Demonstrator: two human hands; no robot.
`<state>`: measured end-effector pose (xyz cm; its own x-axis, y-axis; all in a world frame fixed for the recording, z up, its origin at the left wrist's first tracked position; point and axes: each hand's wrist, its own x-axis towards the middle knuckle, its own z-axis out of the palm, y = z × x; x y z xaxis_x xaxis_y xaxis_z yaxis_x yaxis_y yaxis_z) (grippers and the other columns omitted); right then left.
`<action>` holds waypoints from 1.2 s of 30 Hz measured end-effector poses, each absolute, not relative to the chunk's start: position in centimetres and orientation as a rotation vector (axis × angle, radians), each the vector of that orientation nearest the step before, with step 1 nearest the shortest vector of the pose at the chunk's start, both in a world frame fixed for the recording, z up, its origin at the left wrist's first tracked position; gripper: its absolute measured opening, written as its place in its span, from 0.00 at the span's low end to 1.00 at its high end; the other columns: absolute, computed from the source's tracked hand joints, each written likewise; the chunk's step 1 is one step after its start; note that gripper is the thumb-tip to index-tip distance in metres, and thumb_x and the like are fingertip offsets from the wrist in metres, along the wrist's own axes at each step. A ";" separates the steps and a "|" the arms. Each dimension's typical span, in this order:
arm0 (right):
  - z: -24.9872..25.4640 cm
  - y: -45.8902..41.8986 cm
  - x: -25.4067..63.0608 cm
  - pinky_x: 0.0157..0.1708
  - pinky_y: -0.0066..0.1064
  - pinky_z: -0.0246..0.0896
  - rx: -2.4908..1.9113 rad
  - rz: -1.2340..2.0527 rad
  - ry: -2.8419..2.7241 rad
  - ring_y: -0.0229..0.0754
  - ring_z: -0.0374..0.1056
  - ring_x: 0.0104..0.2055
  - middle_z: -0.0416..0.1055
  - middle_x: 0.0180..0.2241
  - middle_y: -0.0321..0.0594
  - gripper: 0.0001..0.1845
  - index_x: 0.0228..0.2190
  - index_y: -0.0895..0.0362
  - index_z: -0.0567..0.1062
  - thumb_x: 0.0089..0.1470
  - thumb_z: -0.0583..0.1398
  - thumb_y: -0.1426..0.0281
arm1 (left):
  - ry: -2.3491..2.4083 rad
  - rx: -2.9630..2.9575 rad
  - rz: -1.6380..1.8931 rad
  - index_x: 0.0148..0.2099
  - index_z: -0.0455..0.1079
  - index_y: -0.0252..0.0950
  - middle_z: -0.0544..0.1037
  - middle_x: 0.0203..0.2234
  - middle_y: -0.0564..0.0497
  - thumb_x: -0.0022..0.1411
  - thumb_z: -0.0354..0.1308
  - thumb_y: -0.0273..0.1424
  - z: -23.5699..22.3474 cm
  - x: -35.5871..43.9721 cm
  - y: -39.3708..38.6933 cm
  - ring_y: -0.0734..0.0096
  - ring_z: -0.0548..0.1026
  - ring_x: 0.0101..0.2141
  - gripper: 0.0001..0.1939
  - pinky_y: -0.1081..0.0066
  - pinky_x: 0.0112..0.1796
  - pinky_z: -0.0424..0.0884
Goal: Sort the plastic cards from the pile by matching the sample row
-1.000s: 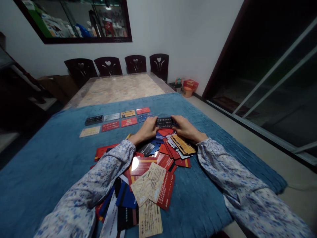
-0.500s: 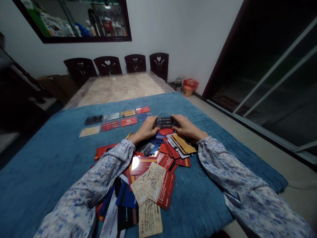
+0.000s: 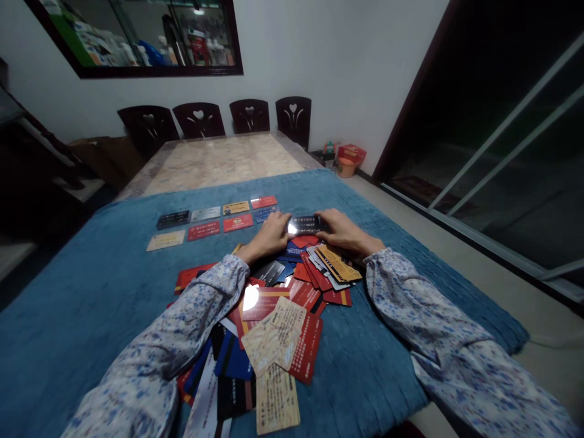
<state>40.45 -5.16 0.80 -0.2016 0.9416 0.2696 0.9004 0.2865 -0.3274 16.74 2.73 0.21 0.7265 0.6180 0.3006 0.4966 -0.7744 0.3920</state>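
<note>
A black card (image 3: pixel 305 225) with pale print is pinched at its left end by my left hand (image 3: pixel 270 236) and at its right end by my right hand (image 3: pixel 343 233). Whether more cards lie stacked under it, I cannot tell. Nearer me spreads a loose heap with a red card (image 3: pixel 306 350), a beige card (image 3: pixel 277 401) and a blue card (image 3: pixel 233 359). Yellow cards (image 3: pixel 338 263) lie fanned below my right wrist. Farther left, cards stand in two rows, among them a black card (image 3: pixel 173 219), a silver card (image 3: pixel 205 214) and a red card (image 3: pixel 204 230).
A blue cloth (image 3: pixel 91 286) covers the near part of the table, with a marbled tabletop (image 3: pixel 223 159) beyond it. Several dark chairs (image 3: pixel 199 120) line the far side. An orange bucket (image 3: pixel 347 167) sits on the floor by the wall, near a sliding door (image 3: pixel 497 134).
The black card tilts slightly between my hands, and a bright glare now shows on its left part. Both hands keep nearly the same place.
</note>
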 end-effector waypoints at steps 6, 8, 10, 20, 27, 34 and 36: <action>1.2 -5.4 40.2 0.48 0.43 0.64 -1.659 0.124 -2.166 0.52 0.67 0.47 0.75 0.45 0.50 0.24 0.54 0.58 0.74 0.56 0.64 0.67 | 0.875 2.638 0.581 0.51 0.71 0.34 0.72 0.42 0.44 0.61 0.59 0.25 0.5 16.6 2.7 0.56 0.72 0.46 0.15 0.53 0.53 0.72; 1.2 -5.4 40.0 0.49 0.42 0.64 -1.650 0.131 -2.168 0.52 0.67 0.47 0.75 0.46 0.49 0.24 0.55 0.58 0.74 0.57 0.64 0.67 | 0.877 2.626 0.583 0.51 0.71 0.34 0.72 0.43 0.43 0.61 0.59 0.24 0.5 16.5 2.8 0.56 0.73 0.46 0.15 0.54 0.53 0.72; 1.2 -5.3 39.9 0.49 0.42 0.63 -1.650 0.144 -2.177 0.52 0.67 0.48 0.75 0.46 0.50 0.24 0.55 0.59 0.74 0.57 0.64 0.67 | 0.879 2.610 0.585 0.51 0.72 0.33 0.72 0.43 0.43 0.60 0.59 0.24 0.6 16.3 3.0 0.57 0.73 0.46 0.15 0.55 0.52 0.73; 2.1 -4.7 39.0 0.44 0.37 0.60 -1.636 0.169 -2.278 0.48 0.66 0.44 0.74 0.42 0.47 0.18 0.48 0.61 0.77 0.57 0.65 0.67 | 0.883 2.590 0.568 0.53 0.72 0.34 0.73 0.44 0.45 0.59 0.64 0.27 0.9 15.0 3.5 0.58 0.73 0.47 0.19 0.57 0.52 0.73; 2.9 -3.8 37.0 0.44 0.36 0.59 -1.638 0.161 -2.337 0.49 0.65 0.45 0.73 0.43 0.49 0.18 0.48 0.61 0.77 0.56 0.65 0.67 | 0.924 2.572 0.543 0.57 0.71 0.35 0.72 0.47 0.44 0.60 0.61 0.27 1.6 12.8 3.2 0.56 0.72 0.51 0.22 0.57 0.56 0.71; 3.2 -1.8 34.1 0.45 0.36 0.59 -1.625 0.122 -2.415 0.50 0.66 0.48 0.74 0.45 0.50 0.22 0.51 0.61 0.77 0.56 0.67 0.66 | 0.993 2.544 0.539 0.57 0.71 0.34 0.73 0.47 0.43 0.59 0.63 0.29 2.2 9.5 3.7 0.55 0.73 0.50 0.23 0.56 0.54 0.72; 3.3 -1.1 33.2 0.46 0.36 0.60 -1.597 0.131 -2.423 0.50 0.67 0.48 0.74 0.46 0.50 0.21 0.50 0.60 0.77 0.55 0.67 0.67 | 1.012 2.544 0.538 0.58 0.71 0.34 0.73 0.48 0.44 0.59 0.63 0.29 2.3 8.3 3.8 0.54 0.73 0.50 0.24 0.56 0.55 0.71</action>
